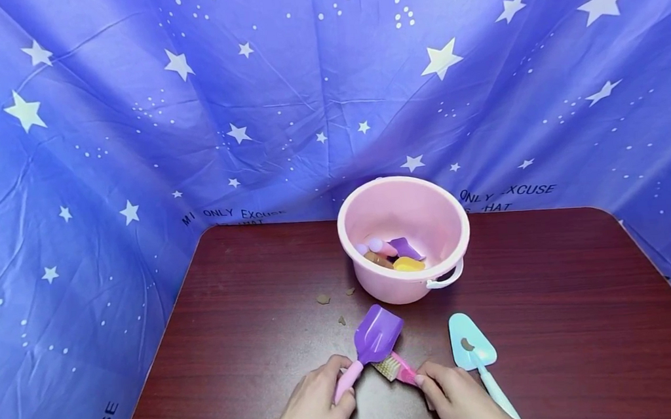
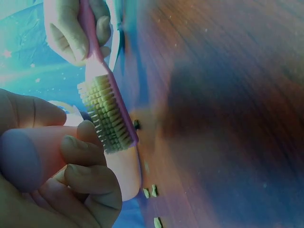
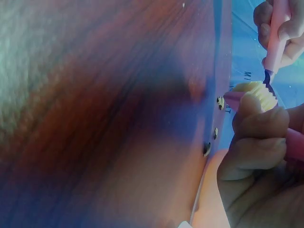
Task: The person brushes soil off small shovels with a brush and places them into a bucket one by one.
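In the head view my left hand point(image 1: 315, 402) grips the pink handle of a toy shovel with a purple blade point(image 1: 379, 332), the blade pointing away from me. My right hand point(image 1: 459, 397) holds a pink brush point(image 1: 404, 370), its pale bristles close beside the blade; whether they touch I cannot tell. The left wrist view shows the brush's bristles point(image 2: 107, 114) beyond the left fingers, which curl round the shovel's handle point(image 2: 52, 152). Small brown flakes point(image 1: 323, 299) lie on the table ahead of the shovel. A light blue trowel point(image 1: 470, 340) rests right of my right hand, one brown piece on its blade.
A pink bucket point(image 1: 371, 289) with a white handle stands behind the hands, holding purple, yellow, brown and pink things. The dark red wooden table point(image 1: 585, 295) ends at a blue star-patterned curtain point(image 1: 304, 107) at the back and sides.
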The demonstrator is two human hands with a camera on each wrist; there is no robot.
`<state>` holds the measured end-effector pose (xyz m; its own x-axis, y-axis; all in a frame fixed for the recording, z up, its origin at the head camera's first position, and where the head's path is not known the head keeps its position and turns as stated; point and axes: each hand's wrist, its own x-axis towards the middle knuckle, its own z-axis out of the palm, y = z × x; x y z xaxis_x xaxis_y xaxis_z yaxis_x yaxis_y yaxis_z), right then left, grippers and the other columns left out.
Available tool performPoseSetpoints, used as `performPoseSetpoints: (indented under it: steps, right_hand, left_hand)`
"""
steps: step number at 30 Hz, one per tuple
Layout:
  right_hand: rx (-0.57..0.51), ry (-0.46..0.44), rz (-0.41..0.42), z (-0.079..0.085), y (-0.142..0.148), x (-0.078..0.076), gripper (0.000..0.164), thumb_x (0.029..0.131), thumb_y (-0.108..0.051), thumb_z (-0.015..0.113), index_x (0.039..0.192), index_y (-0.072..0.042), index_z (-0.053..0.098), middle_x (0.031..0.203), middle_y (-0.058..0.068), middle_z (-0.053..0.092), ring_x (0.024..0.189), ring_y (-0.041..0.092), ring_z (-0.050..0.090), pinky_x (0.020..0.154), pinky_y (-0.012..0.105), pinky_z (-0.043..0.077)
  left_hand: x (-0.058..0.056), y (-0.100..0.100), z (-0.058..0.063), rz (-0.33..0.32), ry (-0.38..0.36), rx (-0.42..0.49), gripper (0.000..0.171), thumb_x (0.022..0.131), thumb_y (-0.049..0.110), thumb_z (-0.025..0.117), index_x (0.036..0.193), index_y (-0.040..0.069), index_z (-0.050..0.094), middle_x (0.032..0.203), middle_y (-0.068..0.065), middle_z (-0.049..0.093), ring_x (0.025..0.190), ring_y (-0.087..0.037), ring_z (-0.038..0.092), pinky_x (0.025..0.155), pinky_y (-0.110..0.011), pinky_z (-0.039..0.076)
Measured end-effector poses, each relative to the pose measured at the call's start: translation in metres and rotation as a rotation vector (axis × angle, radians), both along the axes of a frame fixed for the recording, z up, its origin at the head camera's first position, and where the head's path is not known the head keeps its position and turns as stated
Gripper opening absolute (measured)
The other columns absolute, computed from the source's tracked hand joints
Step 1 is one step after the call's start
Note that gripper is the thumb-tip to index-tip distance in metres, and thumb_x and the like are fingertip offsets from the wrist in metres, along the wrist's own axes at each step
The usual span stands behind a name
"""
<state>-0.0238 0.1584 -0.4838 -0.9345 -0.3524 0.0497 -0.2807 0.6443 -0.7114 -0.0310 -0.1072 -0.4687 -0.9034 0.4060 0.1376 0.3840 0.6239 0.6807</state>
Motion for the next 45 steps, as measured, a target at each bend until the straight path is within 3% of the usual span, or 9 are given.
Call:
performPoseSetpoints:
  steps: [6,13,18,26,32,36,45]
  right_hand:
    - [-0.038,0.040,-0.017,-0.002,0.004,-0.002,0.024,0.098,-0.018,0.053,0.074,-0.023,0.053,0.061,-0.022,0.043,0.053,-0.005,0.041,0.050,0.018,0.036]
    - [-0.029,0.099,-0.112,-0.001,0.010,-0.005,0.028,0.097,-0.015,0.054,0.070,-0.024,0.051,0.058,-0.022,0.041,0.051,-0.005,0.039,0.050,0.018,0.034]
    - [-0.036,0.094,-0.167,0.001,0.015,-0.007,0.028,0.096,-0.010,0.055,0.071,-0.024,0.053,0.058,-0.022,0.041,0.051,-0.004,0.039,0.051,0.018,0.034]
    - [-0.010,0.160,-0.233,0.003,0.022,-0.009,0.030,0.094,-0.008,0.056,0.070,-0.025,0.053,0.059,-0.023,0.041,0.052,-0.004,0.039,0.051,0.020,0.034]
    - [-0.025,0.148,-0.257,0.001,0.025,-0.010,0.029,0.094,-0.009,0.056,0.071,-0.025,0.053,0.058,-0.021,0.041,0.051,-0.003,0.039,0.050,0.021,0.034]
    - [-0.018,0.112,-0.228,-0.001,0.023,-0.007,0.029,0.095,-0.009,0.056,0.070,-0.025,0.053,0.058,-0.021,0.041,0.052,-0.003,0.039,0.051,0.020,0.034]
    - [-0.042,0.058,-0.053,-0.002,0.013,0.000,0.027,0.097,-0.016,0.054,0.071,-0.023,0.052,0.059,-0.021,0.043,0.052,-0.005,0.040,0.050,0.017,0.035]
  left_hand:
    - [0.001,0.001,-0.004,-0.018,0.033,-0.028,0.033,0.075,0.012,0.062,0.106,0.020,0.056,0.072,0.016,0.047,0.060,-0.001,0.044,0.053,-0.019,0.036]
    - [0.001,0.001,-0.004,-0.040,0.037,-0.031,0.032,0.073,0.011,0.061,0.103,0.020,0.055,0.071,0.017,0.046,0.060,0.000,0.044,0.051,-0.018,0.035]
    - [0.001,0.001,-0.004,-0.054,0.055,-0.036,0.032,0.073,0.012,0.061,0.103,0.020,0.055,0.073,0.017,0.046,0.062,0.001,0.045,0.053,-0.017,0.035]
    - [0.002,0.001,-0.006,-0.047,0.055,-0.035,0.030,0.073,0.011,0.061,0.102,0.020,0.055,0.070,0.016,0.044,0.060,0.001,0.043,0.051,-0.016,0.033]
    - [0.003,0.001,-0.007,-0.029,0.048,-0.029,0.032,0.073,0.011,0.061,0.103,0.021,0.055,0.070,0.017,0.045,0.059,0.001,0.044,0.051,-0.016,0.034]
    - [0.003,0.001,-0.007,-0.014,0.040,-0.013,0.034,0.072,0.011,0.062,0.104,0.021,0.055,0.068,0.017,0.044,0.057,0.001,0.043,0.050,-0.017,0.034]
    - [0.001,0.003,-0.006,-0.004,0.062,0.007,0.032,0.077,0.014,0.064,0.107,0.022,0.055,0.067,0.017,0.044,0.056,0.002,0.042,0.050,-0.017,0.033]
